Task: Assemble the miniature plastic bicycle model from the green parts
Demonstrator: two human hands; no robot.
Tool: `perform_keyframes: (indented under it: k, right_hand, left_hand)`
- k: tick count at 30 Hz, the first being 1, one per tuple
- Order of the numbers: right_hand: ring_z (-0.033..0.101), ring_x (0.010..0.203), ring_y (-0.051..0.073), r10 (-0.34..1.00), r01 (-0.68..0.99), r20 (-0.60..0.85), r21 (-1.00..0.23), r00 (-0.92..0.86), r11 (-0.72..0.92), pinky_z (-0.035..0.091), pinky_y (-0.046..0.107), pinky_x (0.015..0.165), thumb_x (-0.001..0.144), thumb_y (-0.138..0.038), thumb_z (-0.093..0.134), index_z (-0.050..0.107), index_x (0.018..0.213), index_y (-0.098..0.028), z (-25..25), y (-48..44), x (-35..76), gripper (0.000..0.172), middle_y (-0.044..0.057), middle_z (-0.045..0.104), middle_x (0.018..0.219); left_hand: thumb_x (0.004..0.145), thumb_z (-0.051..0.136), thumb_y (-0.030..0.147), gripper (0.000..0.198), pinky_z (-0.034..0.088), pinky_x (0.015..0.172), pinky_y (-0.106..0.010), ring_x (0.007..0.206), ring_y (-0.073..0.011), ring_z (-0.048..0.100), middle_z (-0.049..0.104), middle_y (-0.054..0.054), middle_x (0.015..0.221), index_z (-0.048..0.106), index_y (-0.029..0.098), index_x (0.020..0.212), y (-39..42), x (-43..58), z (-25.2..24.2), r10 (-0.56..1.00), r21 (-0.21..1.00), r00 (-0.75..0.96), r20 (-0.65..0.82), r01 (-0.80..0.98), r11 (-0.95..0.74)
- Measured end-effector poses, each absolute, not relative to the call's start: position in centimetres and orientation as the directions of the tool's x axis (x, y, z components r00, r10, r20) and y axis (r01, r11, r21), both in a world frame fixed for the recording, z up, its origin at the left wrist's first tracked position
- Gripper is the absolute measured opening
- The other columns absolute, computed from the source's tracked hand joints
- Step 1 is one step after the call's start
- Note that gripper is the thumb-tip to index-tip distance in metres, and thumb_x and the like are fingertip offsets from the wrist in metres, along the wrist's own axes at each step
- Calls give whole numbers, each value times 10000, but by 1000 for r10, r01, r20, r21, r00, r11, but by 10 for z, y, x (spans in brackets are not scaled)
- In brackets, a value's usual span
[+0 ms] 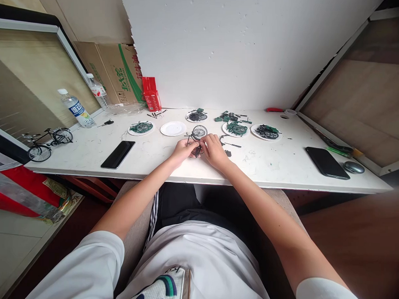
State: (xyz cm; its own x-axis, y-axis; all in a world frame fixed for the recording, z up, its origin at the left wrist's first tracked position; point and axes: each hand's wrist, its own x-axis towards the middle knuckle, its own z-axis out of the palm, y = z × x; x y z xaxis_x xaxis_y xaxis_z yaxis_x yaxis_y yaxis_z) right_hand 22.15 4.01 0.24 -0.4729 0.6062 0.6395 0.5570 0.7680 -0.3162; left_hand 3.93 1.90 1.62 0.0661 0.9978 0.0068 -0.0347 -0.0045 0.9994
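Observation:
Near the front middle of the white table, my left hand [183, 150] is closed on a partly built model bicycle [199, 132], whose spoked wheel points away from me. The fingers of my right hand [213, 150] pinch at the same model from the other side. Both hands cover most of its frame, so the exact spot they grip is hidden. Small dark parts [230, 145] lie just right of my right hand. A finished-looking black model bicycle [49, 142] stands at the table's left end.
Paper plates hold green parts [142, 127], dark parts [196, 116], more green parts [237, 128] and black parts [267, 132]. A bare plate [173, 128] sits among them. Phones [118, 154] [327, 162] flank my arms. Bottles [77, 109], a red box [151, 94] and a mouse [353, 167] stand farther out.

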Motion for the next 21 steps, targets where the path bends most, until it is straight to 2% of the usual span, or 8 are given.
perform_keyframes:
  k: [6, 10, 15, 21]
  right_hand:
    - [517, 1038, 335, 616, 548, 635, -339, -466, 765, 489, 520, 953, 1158, -419, 300, 595, 1118, -238, 3, 39, 221, 349, 158, 628, 1126]
    - [532, 1030, 321, 637, 516, 629, -400, -447, 757, 477, 521, 979, 1162, -463, 298, 592, 1134, -251, 2, 39, 221, 364, 135, 630, 1103]
    - [539, 1026, 301, 652, 464, 629, -467, -424, 753, 475, 507, 979, 1137, -449, 425, 581, 1092, -251, 2, 39, 221, 256, 108, 642, 1077]
    - [547, 1024, 299, 647, 471, 645, -459, -407, 753, 474, 496, 966, 1111, -377, 468, 590, 1061, -252, 1, 40, 221, 182, 105, 651, 1059]
  left_hand:
    - [920, 771, 339, 222, 502, 537, -216, 598, -158, 746, 772, -67, 773, 661, 147, 898, 20, 39, 16, 998, 999, 61, 1, -34, 1]
    - [924, 773, 345, 228, 517, 553, -223, 605, -158, 746, 772, -68, 779, 670, 142, 910, 18, 39, 17, 998, 999, 63, -4, -38, 6]
    - [921, 778, 336, 227, 499, 542, -208, 595, -142, 737, 756, -53, 750, 668, 138, 911, 18, 39, 19, 998, 1000, 62, -3, -31, 5]
    - [933, 773, 326, 218, 513, 551, -214, 597, -158, 753, 758, -56, 750, 669, 135, 933, 16, 39, 20, 998, 999, 57, -13, -31, 15]
